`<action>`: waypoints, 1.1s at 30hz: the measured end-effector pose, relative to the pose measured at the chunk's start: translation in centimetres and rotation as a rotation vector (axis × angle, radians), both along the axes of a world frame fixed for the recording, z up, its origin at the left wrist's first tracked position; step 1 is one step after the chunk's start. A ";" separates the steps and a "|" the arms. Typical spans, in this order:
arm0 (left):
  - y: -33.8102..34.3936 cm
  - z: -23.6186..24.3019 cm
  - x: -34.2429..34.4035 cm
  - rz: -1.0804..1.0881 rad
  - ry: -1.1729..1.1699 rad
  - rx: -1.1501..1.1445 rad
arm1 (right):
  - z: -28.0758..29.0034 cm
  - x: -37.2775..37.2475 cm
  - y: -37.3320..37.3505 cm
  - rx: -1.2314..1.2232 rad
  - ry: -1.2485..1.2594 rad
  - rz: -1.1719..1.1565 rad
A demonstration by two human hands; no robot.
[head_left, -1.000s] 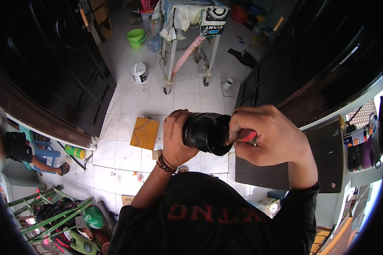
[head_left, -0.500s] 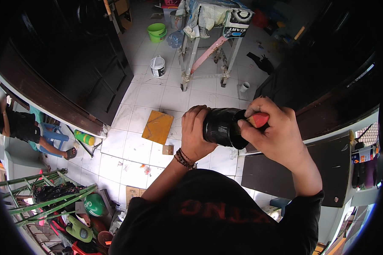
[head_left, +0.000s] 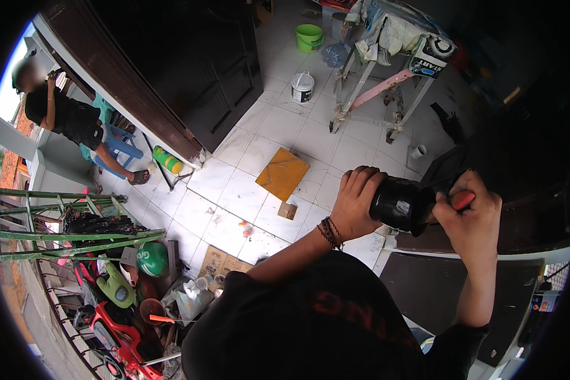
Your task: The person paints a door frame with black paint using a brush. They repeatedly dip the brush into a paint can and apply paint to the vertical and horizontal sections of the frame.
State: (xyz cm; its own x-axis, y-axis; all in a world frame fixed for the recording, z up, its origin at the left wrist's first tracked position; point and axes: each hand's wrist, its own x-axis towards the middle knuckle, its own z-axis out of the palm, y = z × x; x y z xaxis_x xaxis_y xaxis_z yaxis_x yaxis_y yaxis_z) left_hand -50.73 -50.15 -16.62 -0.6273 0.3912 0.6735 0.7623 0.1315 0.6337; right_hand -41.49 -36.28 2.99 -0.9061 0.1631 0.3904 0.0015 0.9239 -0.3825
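Observation:
My left hand (head_left: 356, 202) is wrapped round the side of a black cylindrical paint pot (head_left: 396, 204), which is tilted with its mouth toward the right. A paintbrush (head_left: 463, 201) with a red-ended handle is gripped in my right hand (head_left: 474, 218), close by the pot's mouth. The brush's bristles are hidden at the dark opening, and what the pot contains cannot be made out. Dark smears mark my right fingers.
Dark doors (head_left: 196, 69) frame a tiled floor (head_left: 247, 152) with a yellow-brown board (head_left: 282, 174), a white bucket (head_left: 303, 87), a green bucket (head_left: 309, 38) and a cloth-covered trestle (head_left: 386, 69). A seated person (head_left: 66, 111) is far left; a green metal ladder (head_left: 63, 235) and clutter lie near left.
The view has swung, so the room and my hands sit farther right in it and more shows at left. Both hands keep hold of the pot and paintbrush.

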 end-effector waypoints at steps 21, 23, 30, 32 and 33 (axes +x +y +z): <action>-1.6 -0.4 1.1 -0.101 -0.399 -0.069 | -10.1 3.7 4.8 -1.546 0.423 -0.244; -1.3 -0.2 1.6 -0.172 -0.460 -0.066 | -13.4 5.1 5.6 -1.815 0.433 -0.261; -0.9 -1.3 3.5 -0.321 -0.541 -0.113 | -18.6 8.8 6.5 -2.307 0.514 0.165; -0.6 -1.7 4.0 -0.372 -0.544 -0.138 | -16.4 9.4 5.1 -2.373 0.470 0.290; -0.5 -1.6 4.4 -0.403 -0.552 -0.144 | -16.4 10.0 5.1 -2.372 0.477 0.375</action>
